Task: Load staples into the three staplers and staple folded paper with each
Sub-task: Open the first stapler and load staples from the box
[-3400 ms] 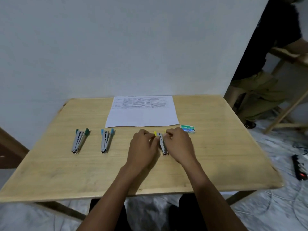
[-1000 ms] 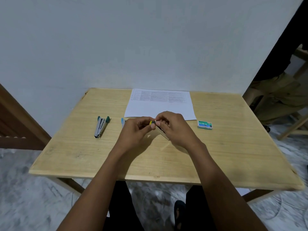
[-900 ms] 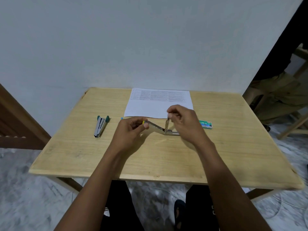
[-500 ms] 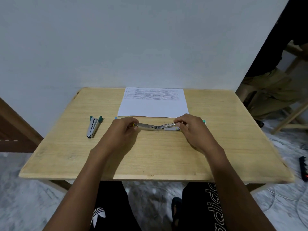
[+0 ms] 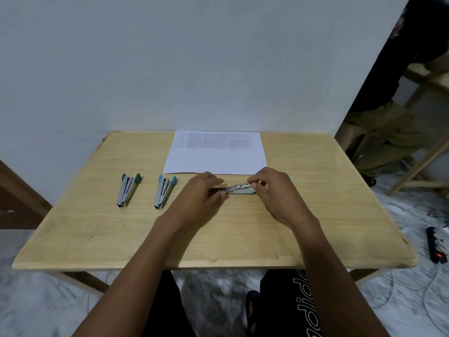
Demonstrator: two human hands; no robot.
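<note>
Progress looks early: left hand (image 5: 201, 193) and right hand (image 5: 274, 190) each pinch an end of a silver metal stapler (image 5: 240, 189), opened flat at frame centre on the wooden counter (image 5: 218, 239). Green-tipped stapler (image 5: 127, 190) and blue-tipped stapler (image 5: 164, 192) lie untouched at left; white printed paper (image 5: 216, 159) lies unfolded above.

The sheet of paper (image 5: 216, 159) lies flat on the tabletop (image 5: 97, 239) at the middle of its far edge. Three staplers form a row just before the paper's near edge.

- The leftmost stapler (image 5: 126, 190) lies toward the left edge.
- The middle stapler (image 5: 164, 192) lies to its right, apart from it.
- The third stapler (image 5: 240, 189) lies at the centre, opened out crosswise.

The left hand (image 5: 199, 193) grips the third stapler's left end and the right hand (image 5: 274, 190) its right end. A power strip (image 5: 436, 246) lies on the floor beyond the right edge.
</note>
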